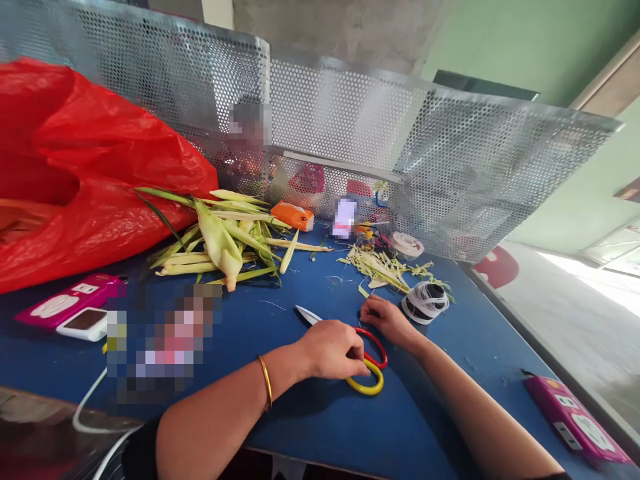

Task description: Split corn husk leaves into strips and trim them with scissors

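Note:
My left hand [333, 350], with a gold bangle at the wrist, is closed with curled fingers above a pair of scissors [379, 345]. The scissors have one red and one yellow handle loop, and their blades point to the far left; my hand covers their middle. Whether it touches them or pinches something thin, I cannot tell. My right hand [384, 317] is closed in a pinch beyond the red loop; what its fingertips hold is hidden. A short pale green strip [363, 291] shows just beyond them. Right beside this hand is a spool of white thread [425, 302].
Corn husks [220, 247] are heaped beside a big red plastic bag [100, 153]. Shredded strips [377, 267] and a tape roll [406, 245] lie farther back, near an orange packet [293, 217]. Magenta power strips [575, 420] flank the blue table [240, 333]; a perforated metal screen [340, 100] stands behind.

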